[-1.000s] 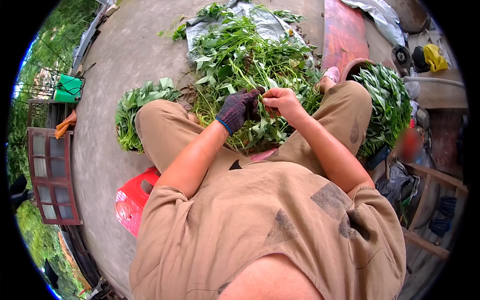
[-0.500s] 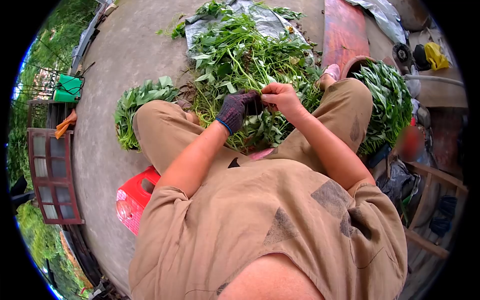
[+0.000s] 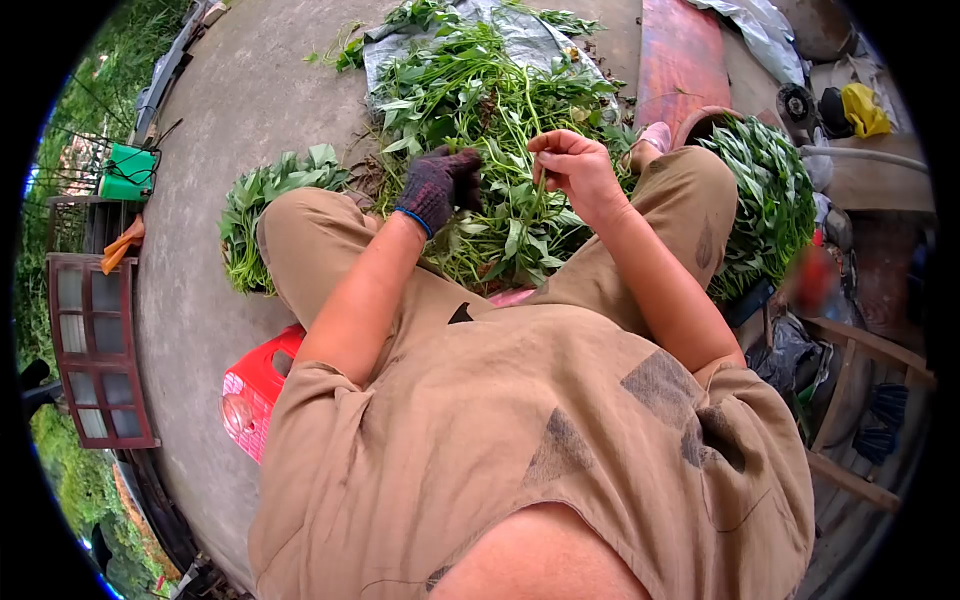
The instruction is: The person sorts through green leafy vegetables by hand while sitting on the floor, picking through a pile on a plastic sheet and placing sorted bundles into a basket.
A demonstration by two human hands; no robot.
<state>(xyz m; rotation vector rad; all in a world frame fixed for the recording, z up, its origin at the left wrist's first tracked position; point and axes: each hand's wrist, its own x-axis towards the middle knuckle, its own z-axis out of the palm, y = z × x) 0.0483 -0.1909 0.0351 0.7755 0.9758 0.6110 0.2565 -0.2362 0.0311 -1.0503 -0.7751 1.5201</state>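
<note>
A dark knitted glove covers my left hand [image 3: 440,188], which hovers over the near left side of a heap of leafy green stems [image 3: 500,100]. Its fingers point right and look apart, and nothing shows in them. My right hand [image 3: 582,177] is bare and pinches a leafy stem [image 3: 535,205] between thumb and fingertips. That stem hangs down in front of the heap, between my knees; its lower end blends into the other leaves. A gap separates the two hands.
A bunch of greens [image 3: 270,205] lies by my left knee. More greens [image 3: 765,190] stand by my right knee, near a round pot [image 3: 697,122]. A grey sheet [image 3: 550,45] lies under the heap, a red board [image 3: 682,55] beside it. A red plastic stool [image 3: 250,390] is at my left.
My hands were together at a stem and have since separated. The left moved left and a little down; the right rose slightly with a leafy stem in its fingers.
</note>
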